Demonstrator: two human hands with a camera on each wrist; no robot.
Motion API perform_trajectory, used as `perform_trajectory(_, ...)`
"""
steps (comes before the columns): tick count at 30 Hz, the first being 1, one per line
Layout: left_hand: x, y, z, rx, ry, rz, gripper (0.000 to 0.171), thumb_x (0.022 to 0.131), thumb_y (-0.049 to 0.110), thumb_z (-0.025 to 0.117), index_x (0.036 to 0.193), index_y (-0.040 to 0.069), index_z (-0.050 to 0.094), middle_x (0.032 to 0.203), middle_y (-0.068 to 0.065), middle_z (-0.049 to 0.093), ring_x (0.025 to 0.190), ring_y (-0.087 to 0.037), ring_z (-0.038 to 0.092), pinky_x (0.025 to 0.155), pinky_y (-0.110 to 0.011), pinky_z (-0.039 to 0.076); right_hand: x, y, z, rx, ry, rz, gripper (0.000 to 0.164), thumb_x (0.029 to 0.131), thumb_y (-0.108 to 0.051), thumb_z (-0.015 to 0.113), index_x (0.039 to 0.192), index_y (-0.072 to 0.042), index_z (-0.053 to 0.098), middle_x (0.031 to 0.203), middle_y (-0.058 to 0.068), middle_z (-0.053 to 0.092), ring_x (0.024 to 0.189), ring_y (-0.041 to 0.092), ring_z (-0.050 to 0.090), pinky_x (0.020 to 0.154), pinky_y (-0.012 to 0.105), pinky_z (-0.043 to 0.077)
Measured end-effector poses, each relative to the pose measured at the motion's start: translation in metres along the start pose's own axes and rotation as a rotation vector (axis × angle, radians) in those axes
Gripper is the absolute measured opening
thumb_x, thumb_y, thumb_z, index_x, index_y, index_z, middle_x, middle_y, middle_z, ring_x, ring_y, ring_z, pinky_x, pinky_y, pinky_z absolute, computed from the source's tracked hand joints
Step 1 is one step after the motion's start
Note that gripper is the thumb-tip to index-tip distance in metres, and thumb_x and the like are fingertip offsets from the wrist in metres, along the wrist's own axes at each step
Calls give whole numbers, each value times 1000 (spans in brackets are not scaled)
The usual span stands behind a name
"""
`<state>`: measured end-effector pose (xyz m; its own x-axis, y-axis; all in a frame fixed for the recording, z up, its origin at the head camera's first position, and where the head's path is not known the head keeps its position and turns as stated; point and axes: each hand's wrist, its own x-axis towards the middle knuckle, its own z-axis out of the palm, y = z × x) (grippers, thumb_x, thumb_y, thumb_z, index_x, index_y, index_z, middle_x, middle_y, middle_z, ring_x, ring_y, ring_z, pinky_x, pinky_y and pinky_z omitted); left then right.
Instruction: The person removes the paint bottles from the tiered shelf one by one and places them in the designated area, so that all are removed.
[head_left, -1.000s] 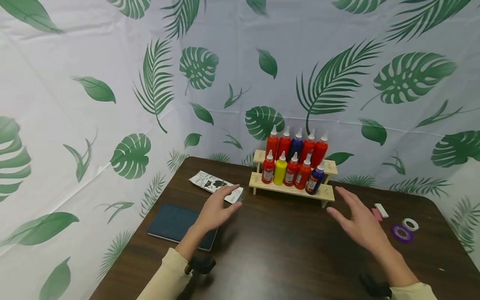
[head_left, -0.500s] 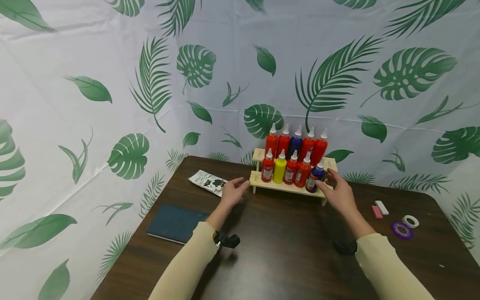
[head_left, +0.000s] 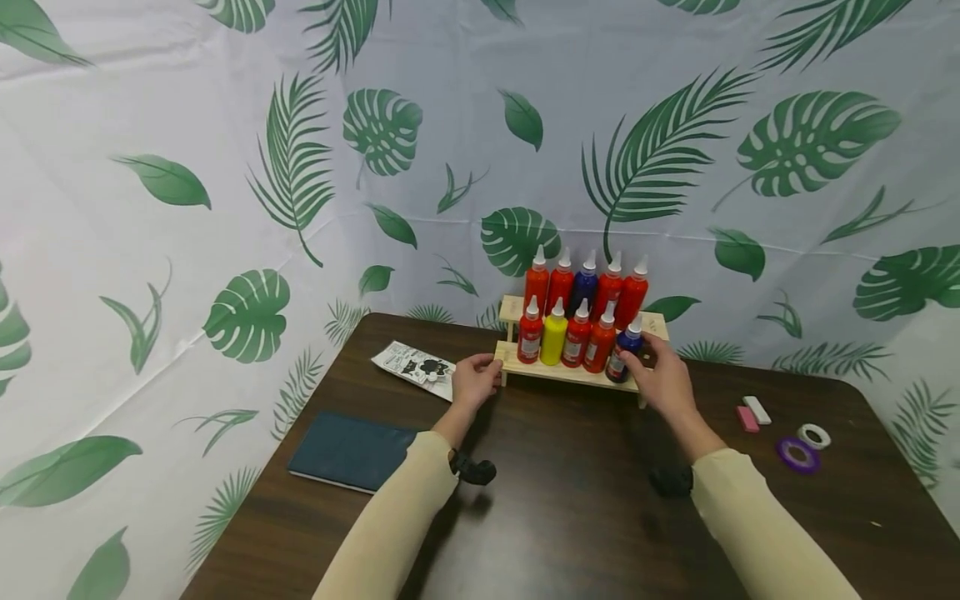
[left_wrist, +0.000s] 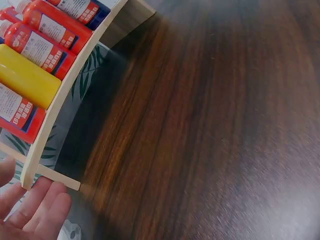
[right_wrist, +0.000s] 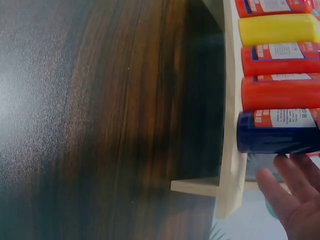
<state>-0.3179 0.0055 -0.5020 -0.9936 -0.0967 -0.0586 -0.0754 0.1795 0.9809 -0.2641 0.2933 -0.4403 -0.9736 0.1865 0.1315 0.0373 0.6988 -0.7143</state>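
A two-tier wooden rack (head_left: pixel 577 374) stands at the back of the table, with squeeze bottles of paint on both tiers. On the front tier are red bottles (head_left: pixel 529 335), a yellow bottle (head_left: pixel 553 337) and, at the right end, a dark blue bottle (head_left: pixel 619 357). My right hand (head_left: pixel 667 379) pinches this blue paint bottle, thumb in front; in the right wrist view its other fingers (right_wrist: pixel 295 175) lie along the bottle's side. My left hand (head_left: pixel 474 382) grips the left end of the lower tier (left_wrist: pixel 31 172), fingertips right at the board's edge.
To the left lie a dark blue notebook (head_left: pixel 348 450) and a white printed packet (head_left: pixel 412 367). On the right are a pink eraser-like block (head_left: pixel 747 419), a white block (head_left: pixel 757 409), a purple tape roll (head_left: pixel 783 460) and a white roll (head_left: pixel 806 430). A leaf-patterned cloth (head_left: pixel 450 125) hangs behind.
Both hands have moved forward and inward to the rack. The left has taken hold of its left end, the right of the blue bottle. The rack and bottles stay in place.
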Motion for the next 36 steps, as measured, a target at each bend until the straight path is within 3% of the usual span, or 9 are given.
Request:
perform_trajectory(11,16,2,8,-21,148,-149,20,81,15,78,98,6,72,73,-8,71,56,-13,66,48,-26,52,-4,-1,-3,5,-4,2,66,97,-42,53,147,-5,32,137,28,46,122,45,47,96,58,42)
perform_trajectory(19,17,0,12,-71,139,-183,23,78,10,79,100,8,75,75,-9,72,65,-23,71,50,-28,54,-36,19,-20,34,53,11,68,96,-44,54,144,0,36,131,29,51,114,44,52,90,57,46)
perform_trajectory(22,17,1,11,-76,142,-189,24,78,10,79,101,9,75,76,-9,72,67,-25,71,51,-29,55,-49,32,-29,20,106,-25,63,95,-41,56,139,2,42,125,29,55,108,43,56,81,36,53)
perform_trajectory(24,17,1,10,-74,140,-201,24,78,11,80,101,9,75,76,-9,72,66,-23,71,52,-29,55,-57,42,-35,7,134,-44,60,95,-37,58,137,4,44,122,30,57,105,44,59,72,19,50)
perform_trajectory(26,18,1,10,-74,136,-215,25,77,12,80,101,10,75,76,-9,73,63,-20,70,53,-30,56,-65,52,-38,-20,156,-63,57,95,-33,60,134,6,47,118,31,58,101,45,61,64,13,45)
perform_trajectory(27,18,1,9,-73,133,-222,25,77,13,81,101,10,75,76,-9,73,62,-19,70,54,-30,56,-69,57,-39,-26,159,-63,56,95,-32,60,133,7,47,118,32,58,100,46,61,65,16,48)
perform_trajectory(29,18,1,9,-72,130,-233,24,77,13,81,100,10,76,75,-9,73,59,-16,69,54,-30,56,-75,66,-40,-51,161,-49,55,95,-31,61,132,8,48,117,33,58,99,48,61,70,32,54)
perform_trajectory(32,18,1,8,-78,123,-243,24,76,13,81,100,10,76,75,-10,73,59,-16,69,55,-31,57,-83,74,-38,-66,154,-14,56,95,-32,60,132,8,47,118,34,56,100,50,59,78,56,49)
perform_trajectory(36,19,2,6,-80,119,-246,24,76,13,81,100,10,76,76,-10,73,60,-17,69,56,-31,57,-86,81,-34,-62,146,17,58,95,-35,60,133,7,46,120,34,56,103,50,58,82,59,46)
